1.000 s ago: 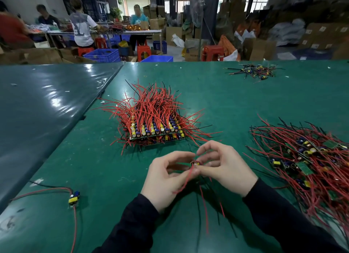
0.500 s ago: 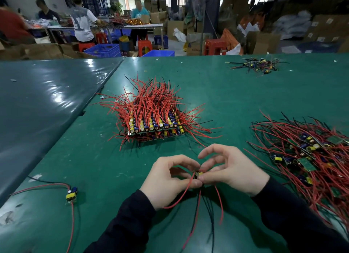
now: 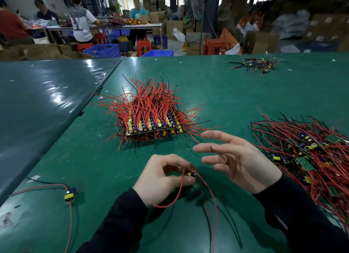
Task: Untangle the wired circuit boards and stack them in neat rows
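The worktop has a matt green rubbery mat; beside it lies glossy dark plastic sheeting. The wires have smooth red plastic insulation. The sleeves are black matt cloth.

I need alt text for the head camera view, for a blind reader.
The left hand pinches a small wired circuit board over a green table; the right hand hovers open beside it. Behind is a neat stack of boards, right a tangled pile.

Grey T-shirt back: large pale characters were seen, too blurred to be read.
Cardboard boxes labels: no text could be read.
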`<action>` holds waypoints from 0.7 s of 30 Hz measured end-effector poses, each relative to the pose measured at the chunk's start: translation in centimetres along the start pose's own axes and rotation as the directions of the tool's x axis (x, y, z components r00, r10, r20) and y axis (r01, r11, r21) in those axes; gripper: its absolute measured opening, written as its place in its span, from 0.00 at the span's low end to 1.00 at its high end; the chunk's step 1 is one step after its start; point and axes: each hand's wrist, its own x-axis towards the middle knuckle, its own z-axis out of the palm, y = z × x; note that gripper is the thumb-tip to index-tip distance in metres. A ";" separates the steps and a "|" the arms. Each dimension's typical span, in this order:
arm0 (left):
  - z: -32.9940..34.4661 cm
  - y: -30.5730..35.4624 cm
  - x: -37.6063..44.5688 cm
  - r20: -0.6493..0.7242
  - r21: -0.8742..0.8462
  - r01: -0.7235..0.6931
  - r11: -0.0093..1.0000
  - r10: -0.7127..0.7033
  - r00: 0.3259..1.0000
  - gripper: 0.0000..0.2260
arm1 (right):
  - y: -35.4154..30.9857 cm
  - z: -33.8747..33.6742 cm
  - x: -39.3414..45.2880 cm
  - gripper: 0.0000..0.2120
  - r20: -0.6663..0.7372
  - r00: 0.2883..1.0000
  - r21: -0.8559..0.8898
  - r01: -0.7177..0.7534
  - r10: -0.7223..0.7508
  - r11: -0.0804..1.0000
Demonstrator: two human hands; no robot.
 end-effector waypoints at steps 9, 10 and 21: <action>-0.4 0.5 0.1 -0.120 -0.185 -0.086 0.979 0.064 0.991 0.08 | 2.2 0.7 0.4 0.13 0.090 0.979 -0.398 -0.135 0.185 0.907; -0.5 0.5 0.1 -0.138 -0.171 -0.089 0.981 0.066 0.988 0.08 | 2.2 0.8 0.4 0.11 0.112 0.976 -0.369 -0.136 0.189 0.919; -0.5 0.8 -0.1 -0.174 -0.317 -0.072 0.946 0.017 0.985 0.09 | 2.8 0.9 0.3 0.09 0.165 0.986 -0.292 0.020 0.030 0.956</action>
